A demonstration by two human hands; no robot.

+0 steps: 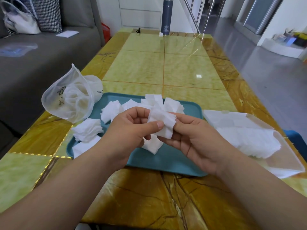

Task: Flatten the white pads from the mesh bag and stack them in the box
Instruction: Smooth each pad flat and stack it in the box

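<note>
My left hand (131,130) and my right hand (192,136) hold one white pad (160,121) between them above the teal tray (166,161). The left thumb and fingers pinch its left edge, and the right fingers pinch its right side. Several crumpled white pads (88,129) lie scattered over the tray. The white mesh bag (69,97) lies open at the tray's far-left corner with more pads inside. A clear plastic box (285,156) on the right holds a stack of flattened pads (249,140).
A grey flask (166,17) stands at the far end of the yellow-green marble table (166,67). A grey sofa (33,63) with a white handbag (20,22) runs along the left. Grey floor lies to the right.
</note>
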